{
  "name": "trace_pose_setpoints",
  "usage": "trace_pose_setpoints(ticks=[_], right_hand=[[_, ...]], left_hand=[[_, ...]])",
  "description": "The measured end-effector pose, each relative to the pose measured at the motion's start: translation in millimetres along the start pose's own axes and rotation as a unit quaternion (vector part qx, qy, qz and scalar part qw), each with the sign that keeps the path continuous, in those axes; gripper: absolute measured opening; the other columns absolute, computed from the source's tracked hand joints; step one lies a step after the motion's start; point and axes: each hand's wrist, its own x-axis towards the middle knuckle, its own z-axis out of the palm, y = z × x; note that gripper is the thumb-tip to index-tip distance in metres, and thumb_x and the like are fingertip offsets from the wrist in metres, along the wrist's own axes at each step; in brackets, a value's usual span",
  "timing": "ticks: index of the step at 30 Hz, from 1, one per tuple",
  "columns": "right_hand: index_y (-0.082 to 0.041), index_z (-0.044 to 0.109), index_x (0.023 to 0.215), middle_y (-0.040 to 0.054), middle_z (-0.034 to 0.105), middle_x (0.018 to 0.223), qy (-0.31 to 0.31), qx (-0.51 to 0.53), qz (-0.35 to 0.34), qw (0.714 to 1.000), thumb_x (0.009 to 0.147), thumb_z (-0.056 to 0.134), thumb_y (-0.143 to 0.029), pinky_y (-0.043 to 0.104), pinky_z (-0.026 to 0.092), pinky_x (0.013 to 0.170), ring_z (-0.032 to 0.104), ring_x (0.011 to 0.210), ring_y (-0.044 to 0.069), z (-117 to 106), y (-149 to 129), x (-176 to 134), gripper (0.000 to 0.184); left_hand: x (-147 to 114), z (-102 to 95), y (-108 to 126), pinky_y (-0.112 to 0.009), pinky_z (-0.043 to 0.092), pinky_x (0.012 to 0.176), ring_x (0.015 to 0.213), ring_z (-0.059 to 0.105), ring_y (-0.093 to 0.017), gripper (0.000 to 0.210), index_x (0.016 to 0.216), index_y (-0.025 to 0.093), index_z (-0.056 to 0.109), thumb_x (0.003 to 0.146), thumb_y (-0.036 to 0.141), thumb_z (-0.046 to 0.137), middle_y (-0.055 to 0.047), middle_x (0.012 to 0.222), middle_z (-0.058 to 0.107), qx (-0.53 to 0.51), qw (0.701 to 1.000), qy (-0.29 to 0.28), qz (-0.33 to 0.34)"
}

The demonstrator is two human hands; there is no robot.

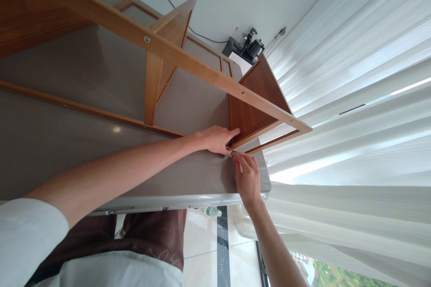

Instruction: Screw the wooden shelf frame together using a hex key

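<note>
A light-brown wooden shelf frame (pixel 202 71) lies on its side on the grey table, with upright panels between its long rails. My left hand (pixel 217 139) is closed round the lower rail near the right end panel (pixel 251 107), thumb against the panel's face. Just to its right, my right hand (pixel 248 172) pinches at the rail's outer side. A small shiny metal screw (pixel 231 154) shows at its fingertips, mostly hidden. Metal bolt heads (pixel 146 39) sit in the upper rail, one of them near its right end.
The grey tabletop (pixel 128 152) has its rounded corner close by my right hand. White curtains (pixel 353 143) hang along the right. A black kettle (pixel 255 48) stands on a small cabinet behind the table. A plastic bottle (pixel 212 211) is on the tiled floor below.
</note>
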Motion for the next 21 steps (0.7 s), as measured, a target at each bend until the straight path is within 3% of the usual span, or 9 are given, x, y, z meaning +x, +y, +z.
trace_pose_setpoints(ticks=[10, 21], right_hand=[[-0.020, 0.071, 0.107, 0.0078, 0.072, 0.106, 0.019, 0.026, 0.017, 0.999, 0.101, 0.049, -0.016, 0.036, 0.055, 0.087, 0.062, 0.099, 0.020, 0.9, -2.3, -5.7, 0.023], [-0.020, 0.068, 0.117, 0.0104, 0.071, 0.109, 0.002, -0.047, -0.033, 0.998, 0.100, 0.045, -0.011, 0.039, 0.054, 0.087, 0.061, 0.105, 0.023, -1.4, -1.0, -4.1, 0.029]], left_hand=[[-0.4, 0.6, 0.6, -0.031, 0.039, 0.058, 0.079, 0.070, -0.026, 0.049, 0.119, 0.023, 0.046, 0.079, 0.047, 0.063, -0.004, 0.093, 0.074, 0.003, 1.000, 0.006, -0.003], [-0.5, 0.4, -0.1, -0.031, 0.040, 0.058, 0.079, 0.071, -0.027, 0.052, 0.120, 0.023, 0.046, 0.079, 0.048, 0.064, -0.005, 0.093, 0.074, -0.002, 1.000, 0.001, -0.004]])
